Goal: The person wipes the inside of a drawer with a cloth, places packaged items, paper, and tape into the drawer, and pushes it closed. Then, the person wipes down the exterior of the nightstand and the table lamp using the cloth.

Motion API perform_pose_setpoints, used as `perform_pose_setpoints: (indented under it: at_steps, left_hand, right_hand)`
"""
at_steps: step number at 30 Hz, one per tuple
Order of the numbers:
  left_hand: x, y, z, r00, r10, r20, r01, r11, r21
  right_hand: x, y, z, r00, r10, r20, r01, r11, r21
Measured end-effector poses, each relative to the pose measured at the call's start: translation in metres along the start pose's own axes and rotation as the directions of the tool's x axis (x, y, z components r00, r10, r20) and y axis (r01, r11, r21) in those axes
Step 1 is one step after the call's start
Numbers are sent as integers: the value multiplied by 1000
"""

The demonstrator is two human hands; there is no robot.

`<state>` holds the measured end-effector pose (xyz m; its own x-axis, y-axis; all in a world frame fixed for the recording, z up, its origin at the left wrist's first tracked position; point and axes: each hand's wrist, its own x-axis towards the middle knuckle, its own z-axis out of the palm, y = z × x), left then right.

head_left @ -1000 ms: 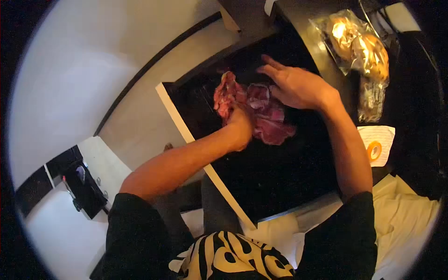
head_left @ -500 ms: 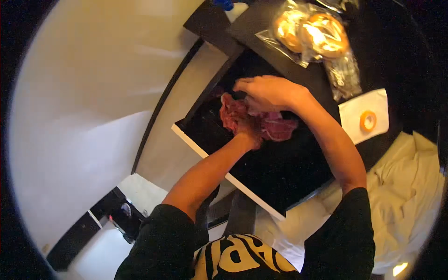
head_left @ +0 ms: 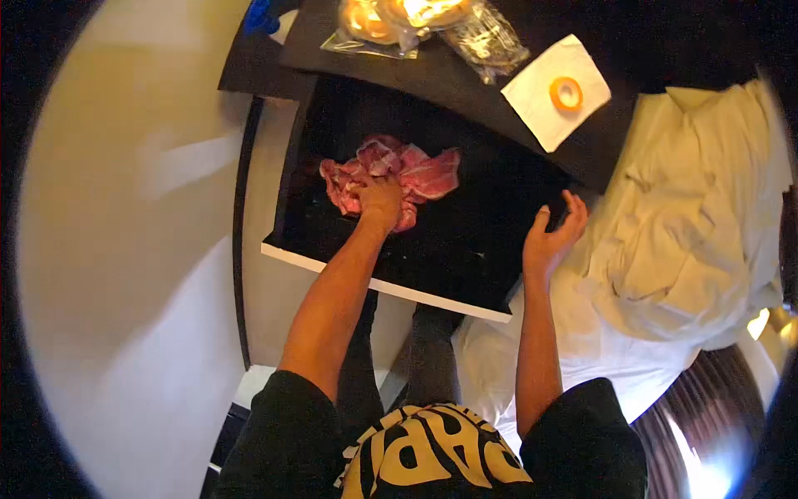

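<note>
A crumpled pink-red heap with whitish edges (head_left: 428,173) lies inside an open black drawer (head_left: 465,241). Its folds look like soft cloth or thin sheets; I cannot tell which. My left hand (head_left: 379,202) presses into the heap's near side, its fingers bent into the folds and partly hidden by them. Off to the right, above the drawer's right edge, my right hand (head_left: 553,237) is held up with its fingers apart and nothing in them.
A dark surface behind the drawer holds clear plastic bags of shiny golden round things (head_left: 416,17). Nearby, an orange roll of tape (head_left: 566,96) rests on white paper (head_left: 532,87). Crumpled cream fabric (head_left: 673,224) is at right; a pale wall (head_left: 133,249) stands at left.
My right hand has left the heap and swung right, opening. My left hand stays on the heap. The view has turned, shifting the drawer and bags leftward in the picture.
</note>
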<state>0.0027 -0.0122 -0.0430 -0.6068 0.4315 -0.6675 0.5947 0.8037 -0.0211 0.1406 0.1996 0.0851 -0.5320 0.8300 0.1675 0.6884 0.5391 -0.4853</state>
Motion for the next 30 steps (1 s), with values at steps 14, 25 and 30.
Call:
perform_pose_setpoints:
  at_steps: [14,25,30]
  left_hand:
    - [-20,17,17,795,418,-440,-411,904,117]
    - [-25,33,5,700,610,-371,-624,775,95]
    - [-10,92,2,633,667,-394,-684,720,119]
  right_hand:
    - [5,24,17,912,317,262,-293,948,-127]
    - [2,19,18,997,44,62,-39,996,-79]
    - [1,20,15,979,132,158,-131,991,-19]
